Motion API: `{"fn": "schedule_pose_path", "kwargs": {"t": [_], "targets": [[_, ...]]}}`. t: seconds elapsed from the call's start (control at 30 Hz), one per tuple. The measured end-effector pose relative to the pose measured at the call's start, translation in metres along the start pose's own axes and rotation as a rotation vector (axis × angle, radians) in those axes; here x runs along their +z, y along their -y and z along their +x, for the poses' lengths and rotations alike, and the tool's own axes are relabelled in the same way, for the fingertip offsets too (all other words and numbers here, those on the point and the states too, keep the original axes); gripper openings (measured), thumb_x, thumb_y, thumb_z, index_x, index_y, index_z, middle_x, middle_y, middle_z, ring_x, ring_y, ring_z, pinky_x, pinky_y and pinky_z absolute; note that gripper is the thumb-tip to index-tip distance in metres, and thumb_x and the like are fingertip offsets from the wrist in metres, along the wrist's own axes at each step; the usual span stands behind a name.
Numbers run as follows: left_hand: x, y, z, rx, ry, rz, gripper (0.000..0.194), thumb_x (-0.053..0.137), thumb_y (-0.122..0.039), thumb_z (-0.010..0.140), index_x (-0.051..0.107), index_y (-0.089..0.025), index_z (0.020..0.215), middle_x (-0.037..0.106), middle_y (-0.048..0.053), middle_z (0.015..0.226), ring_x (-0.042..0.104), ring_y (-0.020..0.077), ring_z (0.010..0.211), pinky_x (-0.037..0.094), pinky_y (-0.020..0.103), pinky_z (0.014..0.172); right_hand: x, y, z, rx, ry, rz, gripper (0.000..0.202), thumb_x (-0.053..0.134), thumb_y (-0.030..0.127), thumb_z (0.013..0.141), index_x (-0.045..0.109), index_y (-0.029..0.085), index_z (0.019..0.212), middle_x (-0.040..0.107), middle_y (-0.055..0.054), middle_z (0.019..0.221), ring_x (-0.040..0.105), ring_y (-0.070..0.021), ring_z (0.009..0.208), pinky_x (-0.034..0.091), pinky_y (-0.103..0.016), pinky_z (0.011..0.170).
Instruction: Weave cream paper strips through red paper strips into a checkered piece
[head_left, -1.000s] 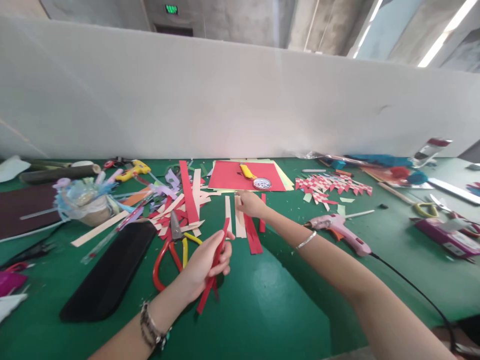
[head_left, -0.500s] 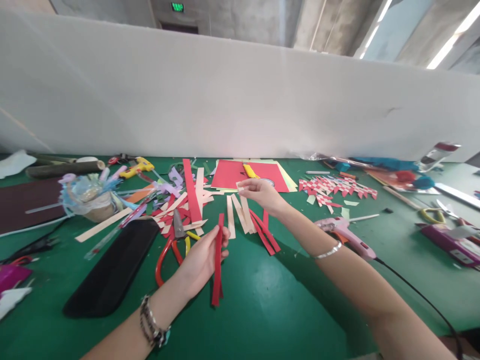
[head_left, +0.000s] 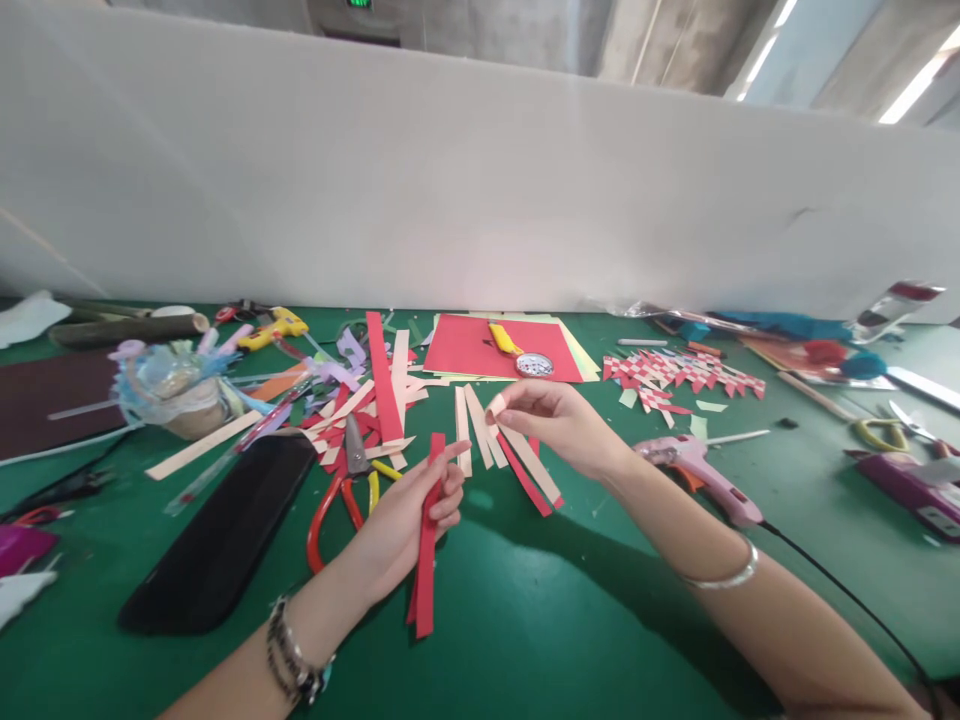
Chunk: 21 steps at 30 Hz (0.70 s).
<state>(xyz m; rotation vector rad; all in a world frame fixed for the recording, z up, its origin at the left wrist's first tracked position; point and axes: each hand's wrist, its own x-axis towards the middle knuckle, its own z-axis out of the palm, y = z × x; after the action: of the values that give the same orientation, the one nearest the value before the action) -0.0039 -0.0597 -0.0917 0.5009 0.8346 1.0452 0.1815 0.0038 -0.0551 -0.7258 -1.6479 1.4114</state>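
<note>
My left hand (head_left: pixel 409 520) is closed round red paper strips (head_left: pixel 425 580), which hang down past the palm, with the index finger stretched to the right. Between thumb and fingertips my right hand (head_left: pixel 566 425) pinches a cream paper strip (head_left: pixel 532 465); its upper end curls over at the fingers. The strip's lower end lies over red strips (head_left: pixel 525 485) beneath it. More cream strips (head_left: pixel 475 425) are on the green table between the two hands. Scissors with red handles (head_left: pixel 352 470) lie just beyond my left wrist.
Cut paper strips (head_left: pixel 386 380) are heaped at the left, near a black case (head_left: pixel 225 540). Red sheets (head_left: pixel 457 345) bear a yellow cutter (head_left: pixel 504 338) and a round tin (head_left: pixel 535 365). Right of them lie checked woven pieces (head_left: pixel 675 372) and a pink glue gun (head_left: pixel 709 480) with its cord.
My right hand has come down and slightly right, drawing the cream strip over the red ones. My left index finger has stretched out. The round tin now shows more fully.
</note>
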Motion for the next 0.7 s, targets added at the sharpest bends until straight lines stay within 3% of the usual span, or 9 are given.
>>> {"fn": "schedule_pose_path", "kwargs": {"t": [0.1,0.17,0.27,0.33,0.5,0.6,0.7], "targets": [[0.000,0.000,0.003,-0.018,-0.085,0.032,0.023,0.057,-0.032,0.089,0.067,-0.012,0.094,0.045,-0.003,0.065,0.040,0.0056,0.052,0.034,0.018,0.049,0.001,-0.001,-0.001,-0.031,-0.033,-0.064,0.015,0.065,0.033,0.077,0.060,0.019,0.077,0.060,-0.002,0.088,0.058,-0.0113,0.081,0.047,-0.030,0.080],[-0.001,-0.002,0.003,-0.011,-0.173,0.100,0.025,0.058,-0.034,0.087,0.069,-0.012,0.087,0.050,-0.001,0.071,0.046,0.0069,0.060,0.038,0.018,0.055,0.002,0.000,-0.002,-0.057,-0.038,-0.127,0.015,0.065,0.032,0.078,0.059,0.019,0.075,0.059,-0.005,0.101,0.058,-0.0146,0.096,0.045,-0.033,0.088],[-0.002,-0.005,0.002,0.011,-0.215,0.190,0.024,0.064,-0.037,0.080,0.071,-0.014,0.086,0.047,-0.003,0.066,0.043,0.0064,0.057,0.036,0.017,0.052,0.004,0.002,-0.005,-0.098,0.025,-0.214,0.011,0.062,0.029,0.081,0.058,0.020,0.075,0.055,-0.008,0.119,0.049,-0.0180,0.120,0.036,-0.037,0.102],[-0.003,-0.006,0.001,0.021,-0.196,0.190,0.024,0.068,-0.034,0.076,0.071,-0.016,0.090,0.043,-0.005,0.061,0.040,0.0059,0.052,0.032,0.016,0.046,0.006,0.003,-0.007,-0.116,0.081,-0.259,0.011,0.060,0.028,0.083,0.059,0.020,0.076,0.054,-0.008,0.123,0.045,-0.0181,0.125,0.032,-0.038,0.105],[-0.005,-0.009,-0.001,0.048,-0.160,0.146,0.039,0.067,-0.021,0.075,0.064,-0.025,0.113,0.047,-0.007,0.058,0.039,0.0037,0.043,0.032,0.015,0.041,0.005,0.004,-0.008,-0.116,0.111,-0.295,0.012,0.059,0.030,0.084,0.058,0.020,0.077,0.055,-0.008,0.120,0.047,-0.0184,0.122,0.036,-0.038,0.102],[-0.006,-0.009,0.003,0.078,-0.146,0.123,0.030,0.063,-0.013,0.072,0.070,-0.017,0.101,0.050,-0.005,0.055,0.046,0.0054,0.046,0.041,0.017,0.049,0.000,0.006,-0.008,-0.114,0.077,-0.262,0.013,0.060,0.031,0.083,0.057,0.020,0.077,0.056,-0.008,0.115,0.051,-0.0186,0.117,0.039,-0.039,0.099],[-0.009,-0.009,0.006,0.133,-0.168,0.254,0.027,0.062,-0.010,0.067,0.073,-0.015,0.091,0.060,-0.001,0.061,0.055,0.0100,0.058,0.045,0.021,0.061,-0.007,0.009,-0.009,-0.089,0.046,-0.168,0.014,0.061,0.032,0.081,0.056,0.020,0.076,0.057,-0.007,0.117,0.054,-0.0188,0.113,0.041,-0.039,0.098]]}}
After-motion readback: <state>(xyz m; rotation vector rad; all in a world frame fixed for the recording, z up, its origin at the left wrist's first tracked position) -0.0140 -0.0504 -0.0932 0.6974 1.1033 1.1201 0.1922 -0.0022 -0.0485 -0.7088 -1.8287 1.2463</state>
